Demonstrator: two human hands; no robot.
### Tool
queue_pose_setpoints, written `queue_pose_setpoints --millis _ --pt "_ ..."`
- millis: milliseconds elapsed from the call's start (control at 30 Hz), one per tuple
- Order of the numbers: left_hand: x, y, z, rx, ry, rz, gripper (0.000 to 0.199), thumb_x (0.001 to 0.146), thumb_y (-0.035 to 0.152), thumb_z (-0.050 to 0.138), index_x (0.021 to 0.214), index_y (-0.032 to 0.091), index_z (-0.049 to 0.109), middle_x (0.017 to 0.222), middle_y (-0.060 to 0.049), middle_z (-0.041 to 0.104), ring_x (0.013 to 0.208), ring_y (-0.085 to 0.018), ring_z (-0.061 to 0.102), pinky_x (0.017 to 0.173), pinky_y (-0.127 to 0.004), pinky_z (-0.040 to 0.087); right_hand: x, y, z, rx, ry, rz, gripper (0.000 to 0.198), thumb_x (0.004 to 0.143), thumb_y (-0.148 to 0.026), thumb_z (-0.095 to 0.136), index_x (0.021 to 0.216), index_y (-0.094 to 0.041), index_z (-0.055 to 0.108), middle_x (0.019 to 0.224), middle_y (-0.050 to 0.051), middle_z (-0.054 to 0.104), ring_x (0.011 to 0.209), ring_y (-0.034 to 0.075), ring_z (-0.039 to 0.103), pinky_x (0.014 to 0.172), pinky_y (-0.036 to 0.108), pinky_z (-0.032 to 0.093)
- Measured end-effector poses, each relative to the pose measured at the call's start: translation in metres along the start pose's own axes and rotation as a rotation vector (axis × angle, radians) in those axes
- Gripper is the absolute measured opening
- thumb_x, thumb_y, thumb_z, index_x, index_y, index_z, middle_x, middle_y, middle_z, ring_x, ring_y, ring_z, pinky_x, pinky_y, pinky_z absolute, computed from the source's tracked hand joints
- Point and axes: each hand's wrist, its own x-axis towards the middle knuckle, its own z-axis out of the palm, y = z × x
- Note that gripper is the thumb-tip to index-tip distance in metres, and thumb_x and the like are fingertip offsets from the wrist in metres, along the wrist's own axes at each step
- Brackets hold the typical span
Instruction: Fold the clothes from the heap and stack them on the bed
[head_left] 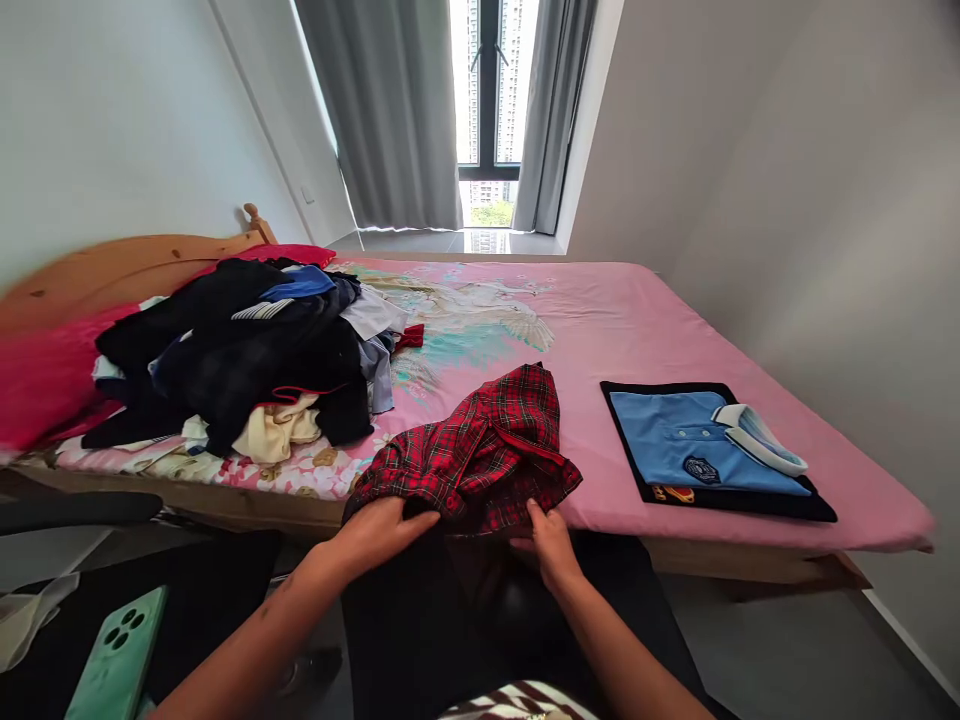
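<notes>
A crumpled red plaid garment (480, 450) lies over the near edge of the bed, its exact kind hard to make out. My left hand (386, 535) grips its lower left edge, with the fingers hidden under the cloth and the thumb showing. At the lower right edge, my right hand (546, 538) pinches the cloth between thumb and fingers. The garment's opening faces me between both hands. To the right, a folded light blue polo shirt (675, 440) with a white collar and a dark badge rests on a folded black garment (780, 505).
A big heap of mixed clothes (255, 350) covers the bed's left side beside a red pillow (45, 370). The pink bedsheet (600, 320) has a bird print. A green phone (120, 650) lies on a black surface at lower left. Grey curtains (390, 110) frame the window.
</notes>
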Motion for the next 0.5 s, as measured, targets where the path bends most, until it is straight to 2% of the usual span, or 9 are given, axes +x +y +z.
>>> queue_pose_setpoints --millis 100,167,233,300,400,433,500 --pt "-0.020 -0.007 0.001 0.123 -0.060 0.059 0.041 0.078 0.050 0.055 0.098 0.015 0.064 0.096 -0.014 0.068 0.088 -0.030 0.064 0.073 -0.036 0.046 0.002 -0.027 -0.004 0.087 0.074 -0.186 0.048 0.074 -0.040 0.057 0.117 -0.019 0.047 0.113 0.010 0.060 0.081 0.019 0.065 0.056 0.029 0.056" --pt "-0.025 -0.012 -0.004 0.269 -0.012 0.090 0.030 0.081 0.032 0.052 0.101 0.013 0.064 0.097 -0.015 0.066 0.090 -0.030 0.062 0.075 -0.037 0.046 -0.001 -0.050 -0.008 0.105 0.132 -0.310 0.053 0.074 -0.038 0.057 0.123 -0.021 0.045 0.118 0.009 0.058 0.084 0.018 0.064 0.062 0.029 0.056" --pt "-0.024 -0.014 -0.018 0.370 0.084 0.122 0.027 0.084 0.018 0.043 0.097 0.013 0.066 0.096 -0.015 0.066 0.091 -0.028 0.062 0.079 -0.037 0.044 -0.006 -0.078 -0.015 0.113 0.204 -0.428 0.061 0.074 -0.035 0.057 0.131 -0.022 0.040 0.116 0.008 0.060 0.085 0.017 0.064 0.068 0.029 0.056" --pt "-0.020 -0.015 -0.041 0.392 0.209 0.181 0.030 0.087 0.019 0.039 0.090 0.017 0.068 0.090 -0.011 0.068 0.089 -0.025 0.062 0.090 -0.041 0.040 -0.015 -0.113 -0.024 0.089 0.246 -0.549 0.064 0.074 -0.032 0.056 0.135 -0.022 0.038 0.108 0.006 0.064 0.080 0.016 0.064 0.069 0.030 0.055" --pt "-0.020 -0.009 -0.093 0.338 0.429 0.308 0.028 0.087 0.033 0.045 0.079 0.024 0.069 0.075 -0.002 0.069 0.076 -0.020 0.063 0.106 -0.049 0.024 -0.043 -0.178 -0.036 -0.075 0.301 -0.722 0.050 0.073 -0.025 0.051 0.122 -0.017 0.055 0.092 0.005 0.067 0.069 0.014 0.062 0.061 0.027 0.052" --pt "-0.024 -0.006 -0.112 0.307 0.507 0.355 0.027 0.086 0.036 0.047 0.078 0.026 0.069 0.072 0.001 0.069 0.073 -0.019 0.062 0.108 -0.050 0.021 -0.058 -0.200 -0.038 -0.163 0.351 -0.783 0.044 0.072 -0.023 0.050 0.114 -0.016 0.061 0.088 0.005 0.067 0.065 0.013 0.061 0.057 0.025 0.050" --pt "-0.037 0.000 -0.151 0.185 0.670 0.400 0.022 0.082 0.040 0.051 0.079 0.029 0.070 0.074 0.003 0.069 0.077 -0.020 0.062 0.110 -0.047 0.021 -0.093 -0.242 -0.041 -0.310 0.489 -0.915 0.040 0.071 -0.018 0.050 0.107 -0.019 0.067 0.079 0.003 0.065 0.057 0.011 0.057 0.048 0.023 0.044"
